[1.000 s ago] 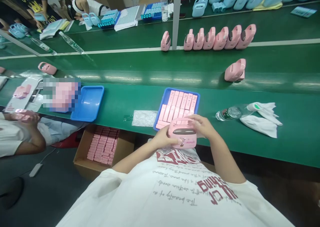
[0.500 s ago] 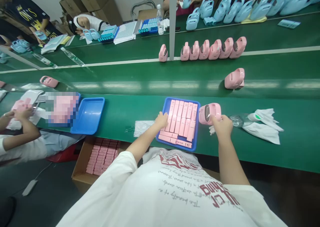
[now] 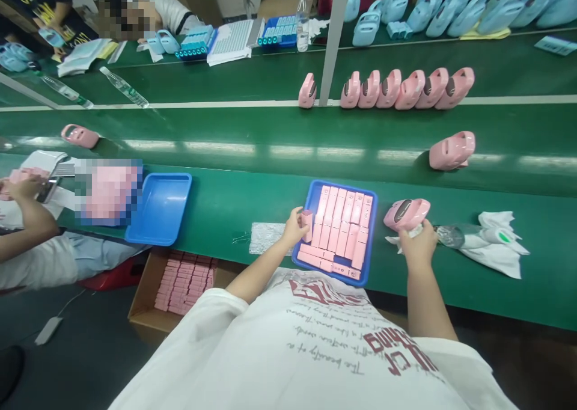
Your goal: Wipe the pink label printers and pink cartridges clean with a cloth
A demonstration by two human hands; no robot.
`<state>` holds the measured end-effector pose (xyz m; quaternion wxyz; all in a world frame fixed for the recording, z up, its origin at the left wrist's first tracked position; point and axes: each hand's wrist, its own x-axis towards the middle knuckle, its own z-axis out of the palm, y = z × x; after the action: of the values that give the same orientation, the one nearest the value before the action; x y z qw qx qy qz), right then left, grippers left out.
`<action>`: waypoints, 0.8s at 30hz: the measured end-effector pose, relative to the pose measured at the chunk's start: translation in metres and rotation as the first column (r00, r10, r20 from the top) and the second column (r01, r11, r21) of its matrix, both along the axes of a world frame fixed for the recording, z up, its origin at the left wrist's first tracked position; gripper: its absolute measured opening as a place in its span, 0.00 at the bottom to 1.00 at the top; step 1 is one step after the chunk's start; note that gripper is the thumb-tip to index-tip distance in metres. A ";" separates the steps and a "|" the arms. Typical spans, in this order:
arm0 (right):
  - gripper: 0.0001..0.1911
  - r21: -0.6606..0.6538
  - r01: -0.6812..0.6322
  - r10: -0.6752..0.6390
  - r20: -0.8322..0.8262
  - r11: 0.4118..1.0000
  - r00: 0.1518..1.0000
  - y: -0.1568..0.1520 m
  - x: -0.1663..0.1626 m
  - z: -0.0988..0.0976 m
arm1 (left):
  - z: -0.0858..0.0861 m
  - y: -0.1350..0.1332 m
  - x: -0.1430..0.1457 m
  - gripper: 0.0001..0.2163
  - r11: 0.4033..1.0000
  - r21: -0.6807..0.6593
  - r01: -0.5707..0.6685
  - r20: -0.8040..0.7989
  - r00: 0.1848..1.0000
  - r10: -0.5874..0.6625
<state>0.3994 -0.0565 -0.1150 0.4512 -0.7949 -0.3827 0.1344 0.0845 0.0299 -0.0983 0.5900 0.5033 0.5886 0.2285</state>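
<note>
A blue tray [image 3: 370, 241] on the green bench holds several pink flat parts in rows. My left hand [image 3: 295, 228] is closed on one pink part [image 3: 307, 225], lifted at the tray's left edge. My right hand [image 3: 417, 246] grips a pink handheld device [image 3: 406, 213] from below, just right of the tray, above a white cloth.
A plastic bottle [image 3: 451, 235] and white cloths [image 3: 498, 244] lie to the right. An empty blue tray [image 3: 160, 208] sits left, a bubble-wrap piece [image 3: 265, 237] beside my tray. Pink devices [image 3: 408, 89] line the conveyor. A carton of pink parts [image 3: 184, 275] stands below. A co-worker's arm [image 3: 27, 217] is at left.
My left hand has picked a pink part from the tray's left side. My right hand has shifted the pink device slightly right and tilted it.
</note>
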 end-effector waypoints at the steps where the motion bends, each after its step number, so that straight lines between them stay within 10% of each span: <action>1: 0.24 -0.009 0.079 -0.079 -0.007 0.997 0.997 -0.005 -0.005 0.003 | 0.002 0.001 -0.004 0.26 0.999 -0.014 -0.049 0.066 0.997 0.050; 6: 0.34 -0.036 0.194 -0.197 -0.212 0.980 0.957 -0.017 -0.053 0.030 | 0.032 0.004 -0.020 0.20 0.974 -0.132 -0.182 0.385 0.897 0.219; 15: 0.28 0.028 0.114 -0.083 -0.523 0.993 0.848 -0.002 -0.104 0.051 | 0.097 -0.013 -0.034 0.16 0.896 -0.436 0.090 0.771 0.550 0.320; 24: 0.17 -0.054 0.125 -0.100 -0.912 0.991 0.399 0.002 -0.131 0.057 | 0.119 -0.023 -0.054 0.28 0.913 -0.375 0.164 0.866 0.412 0.282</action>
<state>0.2687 -0.0548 -0.0583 0.6037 -0.6121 -0.0228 0.5102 0.0301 0.0071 0.0210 0.8944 0.1436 0.2258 0.3584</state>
